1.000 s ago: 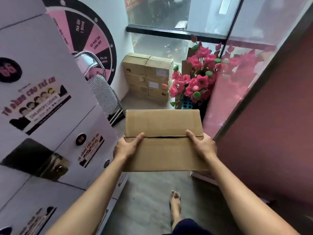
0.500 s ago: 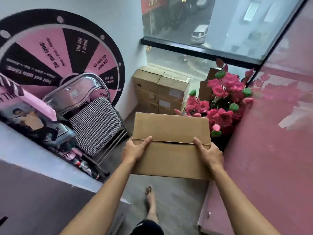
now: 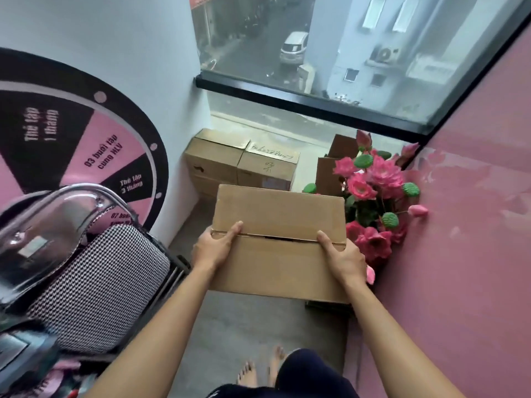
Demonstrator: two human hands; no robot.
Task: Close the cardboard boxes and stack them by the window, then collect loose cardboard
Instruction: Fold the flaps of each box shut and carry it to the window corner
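Far left, a houndstooth-cushioned chair below a pink-and-black prize wheel on the wall. Centre, a closed cardboard box carried above the floor, left hand and right hand gripping its sides, thumbs laid over the top seam. Just beyond, stacked boxes beneath the window. Right, pink artificial flowers against a pink wall.

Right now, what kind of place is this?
Probably a gym or fitness studio's storage corner: a pink prize wheel offering training sessions, stacked cardboard boxes under an upper-floor window, and a folded chair.
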